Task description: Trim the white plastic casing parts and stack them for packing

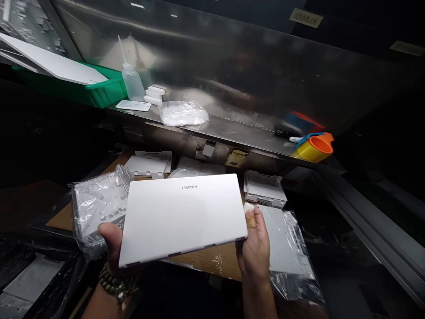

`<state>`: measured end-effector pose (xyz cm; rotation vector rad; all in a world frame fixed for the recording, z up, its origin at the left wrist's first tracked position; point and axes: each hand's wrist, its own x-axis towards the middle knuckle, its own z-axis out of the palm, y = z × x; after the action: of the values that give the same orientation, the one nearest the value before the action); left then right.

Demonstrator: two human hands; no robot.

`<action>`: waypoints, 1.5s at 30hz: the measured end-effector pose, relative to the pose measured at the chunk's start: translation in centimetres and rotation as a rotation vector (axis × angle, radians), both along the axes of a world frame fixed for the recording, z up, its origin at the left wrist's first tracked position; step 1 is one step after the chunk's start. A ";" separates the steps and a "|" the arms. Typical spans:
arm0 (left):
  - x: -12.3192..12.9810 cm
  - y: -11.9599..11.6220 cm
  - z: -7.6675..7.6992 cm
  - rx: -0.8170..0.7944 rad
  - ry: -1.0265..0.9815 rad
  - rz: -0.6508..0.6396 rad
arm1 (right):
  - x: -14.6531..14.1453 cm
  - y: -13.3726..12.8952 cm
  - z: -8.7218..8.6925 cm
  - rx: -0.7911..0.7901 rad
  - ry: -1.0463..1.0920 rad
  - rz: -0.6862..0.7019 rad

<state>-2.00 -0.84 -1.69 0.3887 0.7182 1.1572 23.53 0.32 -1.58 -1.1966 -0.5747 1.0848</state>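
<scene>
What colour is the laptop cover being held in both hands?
Silver-grey, plain apart from a small logo near the far edge; the laptop cover shows clearly in the head view.

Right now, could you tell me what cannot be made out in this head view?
- Left hand: fingers hidden under the silver laptop lid.
- White scrap at the right hand: too small to identify.
- Parts in the plastic bag: blurred by film.
- Wall labels: unreadable.

Laptop lid (179, 217) between hands; bagged parts (96, 208) left; bottle (132, 82) on shelf (232, 126) behind.
</scene>
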 end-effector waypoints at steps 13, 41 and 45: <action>0.2 2.6 0.6 0.302 0.680 0.191 | 3.8 0.4 -0.3 0.246 -0.321 -0.135; 2.4 2.4 2.2 0.526 0.514 0.367 | 2.3 0.1 -0.3 0.153 0.100 0.013; 2.3 2.5 1.0 -0.087 -0.013 0.328 | 2.3 -0.5 -1.4 0.231 0.026 0.063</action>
<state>0.33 1.68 -0.66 0.1932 0.8386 1.4289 25.86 -0.19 -2.94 -0.9676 -0.7019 1.0546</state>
